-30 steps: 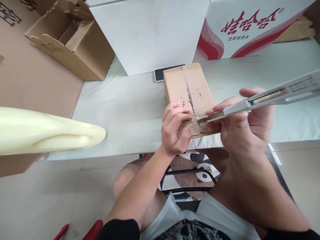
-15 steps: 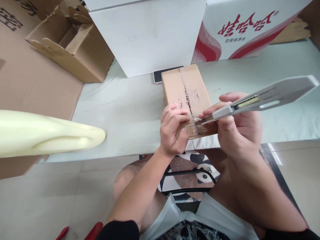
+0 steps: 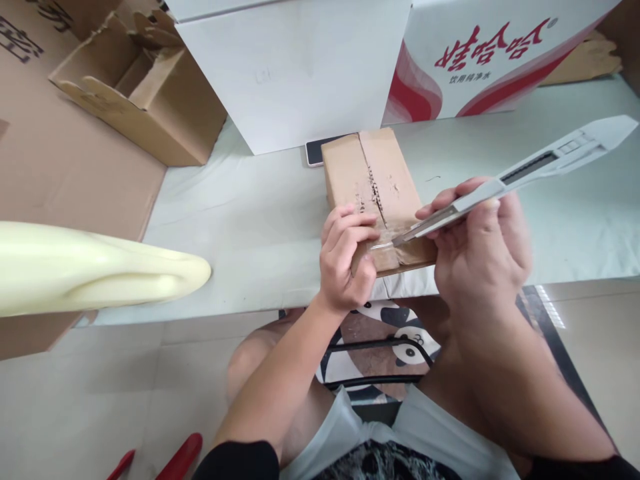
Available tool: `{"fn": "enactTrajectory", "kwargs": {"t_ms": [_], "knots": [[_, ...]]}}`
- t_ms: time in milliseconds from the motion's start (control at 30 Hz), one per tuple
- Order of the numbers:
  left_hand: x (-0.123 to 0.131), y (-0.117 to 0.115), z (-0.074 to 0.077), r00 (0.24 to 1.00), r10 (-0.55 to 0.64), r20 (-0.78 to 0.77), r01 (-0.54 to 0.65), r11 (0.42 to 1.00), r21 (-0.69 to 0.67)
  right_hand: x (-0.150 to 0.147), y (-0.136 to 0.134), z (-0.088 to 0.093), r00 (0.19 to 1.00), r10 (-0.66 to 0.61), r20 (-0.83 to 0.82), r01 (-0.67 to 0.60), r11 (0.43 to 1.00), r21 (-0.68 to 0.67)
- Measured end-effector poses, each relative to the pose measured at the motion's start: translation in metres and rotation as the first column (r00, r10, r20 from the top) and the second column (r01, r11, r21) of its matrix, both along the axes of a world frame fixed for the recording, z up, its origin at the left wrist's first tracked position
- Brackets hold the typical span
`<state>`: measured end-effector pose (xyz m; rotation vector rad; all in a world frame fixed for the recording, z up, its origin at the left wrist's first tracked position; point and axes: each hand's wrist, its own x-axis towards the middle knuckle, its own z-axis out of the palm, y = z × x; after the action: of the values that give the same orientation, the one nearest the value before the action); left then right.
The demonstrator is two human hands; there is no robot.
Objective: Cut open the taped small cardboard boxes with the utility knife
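Observation:
A small brown cardboard box lies on the cloth-covered table close to its front edge. Down the middle of its top runs a seam with torn, dotted marks, and clear tape shows near the front end. My left hand grips the box's front left corner, fingers bent over the top. In my right hand is a grey-white utility knife, pinched between thumb and fingers. Its blade tip touches the taped front part of the seam, while the handle slants up to the right.
Behind the box are a phone, a large white carton and a red-and-white carton. An open cardboard box stands back left. A pale yellow smooth object juts in from the left above the table.
My right hand has moved slightly to the right and turned the knife, whose handle now shows a different side. The tape by the blade looks lifted. My left hand stays on the box.

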<state>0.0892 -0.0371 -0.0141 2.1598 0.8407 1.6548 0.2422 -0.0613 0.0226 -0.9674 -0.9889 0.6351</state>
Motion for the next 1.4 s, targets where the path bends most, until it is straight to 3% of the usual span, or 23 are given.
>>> {"fn": "enactTrajectory", "kwargs": {"t_ms": [233, 433, 600, 967, 1133, 1400], "knots": [[-0.001, 0.000, 0.000, 1.000, 0.010, -0.026, -0.010, 1.000, -0.002, 0.004, 0.001, -0.002, 0.999, 0.012, -0.034, -0.014, 0.999, -0.040], [0.001, 0.001, 0.000, 1.000, -0.013, 0.019, 0.013, 1.000, -0.010, -0.004, -0.008, 0.009, 0.991, 0.054, 0.120, -0.060, 0.997, 0.042], [0.000, 0.001, 0.001, 1.000, 0.004, -0.001, -0.004, 1.000, -0.018, 0.002, -0.014, 0.010, 0.966, 0.143, 0.217, -0.148, 0.989, 0.005], [-0.001, 0.000, 0.000, 1.000, 0.000, 0.001, 0.000, 1.000, -0.022, 0.005, -0.014, 0.014, 0.909, 0.213, 0.358, -0.211, 0.977, -0.045], [0.000, 0.000, 0.001, 1.000, -0.009, -0.004, 0.009, 1.000, -0.021, 0.003, -0.016, 0.017, 0.873, 0.182, 0.452, -0.142, 0.982, -0.123], [0.001, 0.000, 0.000, 0.999, -0.020, 0.027, 0.021, 1.000, -0.002, 0.005, -0.015, 0.010, 0.924, 0.168, 0.343, -0.159, 0.986, -0.055]]}}
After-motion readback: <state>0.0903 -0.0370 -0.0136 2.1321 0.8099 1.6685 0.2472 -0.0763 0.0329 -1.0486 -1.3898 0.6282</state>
